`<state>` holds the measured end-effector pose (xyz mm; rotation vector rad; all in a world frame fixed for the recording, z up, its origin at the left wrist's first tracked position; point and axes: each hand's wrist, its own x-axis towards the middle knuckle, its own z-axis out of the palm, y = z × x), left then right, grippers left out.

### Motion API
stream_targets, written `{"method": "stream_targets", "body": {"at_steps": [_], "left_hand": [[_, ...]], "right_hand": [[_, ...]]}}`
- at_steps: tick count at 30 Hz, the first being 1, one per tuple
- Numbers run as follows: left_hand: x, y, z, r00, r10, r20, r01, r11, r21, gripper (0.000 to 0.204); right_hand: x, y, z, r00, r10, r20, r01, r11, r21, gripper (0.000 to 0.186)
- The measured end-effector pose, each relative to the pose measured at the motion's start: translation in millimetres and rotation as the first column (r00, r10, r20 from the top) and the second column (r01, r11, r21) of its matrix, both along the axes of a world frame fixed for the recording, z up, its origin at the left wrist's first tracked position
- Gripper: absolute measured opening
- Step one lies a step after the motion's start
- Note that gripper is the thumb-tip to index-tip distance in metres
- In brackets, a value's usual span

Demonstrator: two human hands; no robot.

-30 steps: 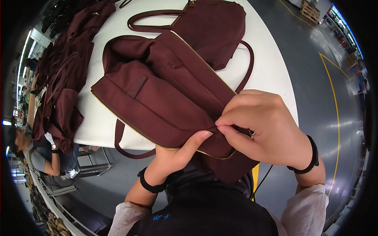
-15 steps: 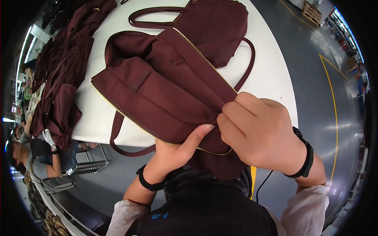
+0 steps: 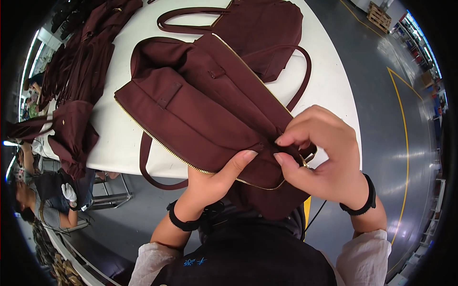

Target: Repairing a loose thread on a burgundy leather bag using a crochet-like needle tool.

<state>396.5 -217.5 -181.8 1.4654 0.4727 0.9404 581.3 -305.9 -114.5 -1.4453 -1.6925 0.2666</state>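
Bag (image 3: 205, 128), burgundy, lies mouth open around my fingertips and beyond them, part on the white table (image 3: 119, 128), near end hanging off toward me. Left hand (image 3: 210, 188): thumb pressed on the inner fabric, fingers hidden beneath the zip edge, grasping it. Right hand (image 3: 329, 157): thumb and forefinger parted, nothing between them; can't tell if the curled fingers behind touch cloth. Change: half a second ago those tips looked closed on cloth by my left thumb; now they're apart. Means, I judge, the fold is free there and my left hold does the steadying. Gold zip (image 3: 155, 140) runs leftward from my left thumb; metal piece (image 3: 306, 163) beside my right thumb. Farther: second bag (image 3: 274, 38) past my right fingers, burgundy pile (image 3: 88, 76) far left, co-worker's gloved hand (image 3: 69, 193) left of my left wrist.
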Motion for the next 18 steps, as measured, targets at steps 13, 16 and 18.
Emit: {"method": "stream_targets", "body": {"at_steps": [13, 16, 18], "left_hand": [[0, -8, -3, 0.998, 0.033, 0.06, -0.033, 0.999, 0.001, 0.021], [0, -9, -5, 0.999, 0.04, 0.03, -0.041, 0.998, 0.042, 0.02], [1, -9, -5, 0.998, 0.051, 0.044, -0.052, 0.998, 0.03, 0.019]], "right_hand": [[-13, 5, -12, 0.997, -0.011, -0.08, 0.015, 0.999, 0.046, 0.014], [-13, 3, -14, 0.997, -0.011, -0.072, 0.015, 0.999, 0.047, 0.015], [-15, 3, -14, 0.997, -0.022, -0.079, 0.028, 0.996, 0.079, 0.014]]}}
